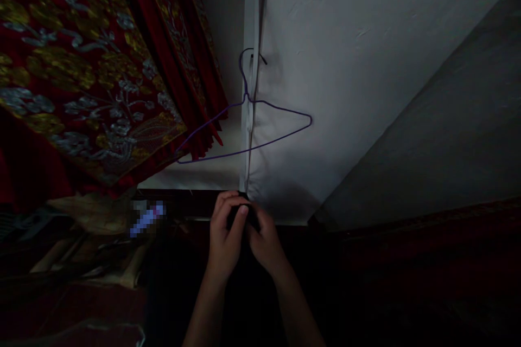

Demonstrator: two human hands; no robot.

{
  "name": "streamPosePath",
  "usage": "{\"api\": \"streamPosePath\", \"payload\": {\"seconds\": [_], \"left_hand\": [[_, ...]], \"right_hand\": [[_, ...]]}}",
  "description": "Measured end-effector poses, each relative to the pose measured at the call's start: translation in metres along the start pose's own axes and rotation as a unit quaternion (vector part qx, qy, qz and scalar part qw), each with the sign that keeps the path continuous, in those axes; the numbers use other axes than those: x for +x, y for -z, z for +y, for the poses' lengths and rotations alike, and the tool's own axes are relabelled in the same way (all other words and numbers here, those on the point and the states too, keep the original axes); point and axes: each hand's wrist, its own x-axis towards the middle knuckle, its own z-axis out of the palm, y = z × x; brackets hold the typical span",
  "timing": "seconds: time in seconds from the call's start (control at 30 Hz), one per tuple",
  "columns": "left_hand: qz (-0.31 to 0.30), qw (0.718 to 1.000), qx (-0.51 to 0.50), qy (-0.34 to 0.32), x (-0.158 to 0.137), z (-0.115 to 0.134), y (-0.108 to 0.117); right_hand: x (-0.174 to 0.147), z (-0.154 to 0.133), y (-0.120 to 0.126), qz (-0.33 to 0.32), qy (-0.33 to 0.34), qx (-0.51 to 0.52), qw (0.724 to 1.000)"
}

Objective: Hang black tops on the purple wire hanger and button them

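My left hand [228,225] and my right hand [266,236] are close together at the lower middle of the head view. Both have their fingers bent around a dark thing [253,219], which looks black and soft like cloth. In this dim light its shape is hard to make out, and my fingers cover much of it. Above my hands, a thin purple wire hanger [246,96] hangs against the wall with nothing on it. Its hook is at a narrow white vertical strip [254,16], and neither hand touches it.
Red cloth [101,65] with gold and silver embroidery hangs at upper left, overlapping the hanger's left end. A pale wall [345,65] rises behind. Below the cloth stand a wooden piece of furniture [97,217] and a blurred-out blue item [147,219].
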Motion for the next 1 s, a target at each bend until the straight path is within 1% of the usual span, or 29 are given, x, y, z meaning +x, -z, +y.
{"api": "streamPosePath", "payload": {"seconds": [0.03,0.07,0.1,0.13,0.2,0.23,0.27,0.3,0.33,0.37,0.4,0.43,0.47,0.5,0.53,0.57,0.6,0.7,0.8,0.87,0.93,1.0], "left_hand": [[-0.006,1.000,-0.011,-0.003,0.002,-0.004,0.006],[-0.032,0.999,-0.026,0.003,0.004,-0.008,0.012],[-0.073,0.996,-0.038,0.017,0.006,-0.011,0.019],[-0.130,0.990,-0.039,0.039,0.008,-0.015,0.026],[-0.253,0.963,-0.001,0.095,0.013,-0.021,0.039],[-0.302,0.945,0.032,0.121,0.016,-0.023,0.044],[-0.337,0.929,0.066,0.138,0.019,-0.025,0.050],[-0.357,0.918,0.098,0.146,0.022,-0.027,0.055],[-0.361,0.912,0.130,0.147,0.025,-0.028,0.060],[-0.351,0.911,0.161,0.142,0.029,-0.028,0.065],[-0.330,0.915,0.191,0.134,0.033,-0.028,0.072],[-0.302,0.920,0.217,0.123,0.037,-0.028,0.078],[-0.272,0.926,0.238,0.112,0.041,-0.026,0.085],[-0.249,0.929,0.253,0.103,0.045,-0.025,0.091],[-0.237,0.930,0.265,0.096,0.049,-0.024,0.098],[-0.233,0.927,0.278,0.092,0.052,-0.022,0.105],[-0.236,0.922,0.294,0.090,0.056,-0.022,0.112],[-0.264,0.893,0.353,0.093,0.064,-0.025,0.131],[-0.272,0.872,0.393,0.106,0.073,-0.028,0.149],[-0.269,0.869,0.403,0.100,0.082,-0.025,0.158],[-0.256,0.875,0.406,0.071,0.095,-0.015,0.165],[-0.210,0.890,0.403,0.037,0.110,0.000,0.167]], "right_hand": [[0.005,-0.005,0.005,-0.035,0.005,-0.016,0.999],[0.010,-0.012,0.012,-0.069,0.014,-0.028,0.997],[0.017,-0.020,0.019,-0.102,0.026,-0.038,0.994],[0.026,-0.030,0.026,-0.132,0.042,-0.045,0.989],[0.047,-0.051,0.040,-0.161,0.086,-0.059,0.981],[0.060,-0.061,0.047,-0.152,0.119,-0.068,0.979],[0.074,-0.069,0.052,-0.123,0.154,-0.078,0.977],[0.089,-0.074,0.055,-0.074,0.187,-0.086,0.976],[0.104,-0.077,0.057,-0.018,0.213,-0.093,0.973],[0.120,-0.075,0.057,0.033,0.220,-0.097,0.970],[0.134,-0.070,0.056,0.072,0.208,-0.100,0.970],[0.148,-0.062,0.053,0.091,0.169,-0.102,0.976],[0.159,-0.051,0.049,0.100,0.107,-0.105,0.984],[0.168,-0.041,0.046,0.104,0.052,-0.113,0.987],[0.175,-0.030,0.043,0.100,0.023,-0.120,0.988],[0.178,-0.021,0.042,0.094,0.003,-0.127,0.987],[0.179,-0.014,0.042,0.086,-0.003,-0.136,0.987],[0.169,-0.007,0.053,0.058,0.004,-0.157,0.986],[0.153,-0.015,0.070,0.039,0.006,-0.171,0.984],[0.144,-0.023,0.079,0.034,0.014,-0.192,0.981],[0.139,-0.031,0.084,0.034,0.033,-0.222,0.974],[0.137,-0.039,0.085,0.035,0.053,-0.241,0.969]]}}
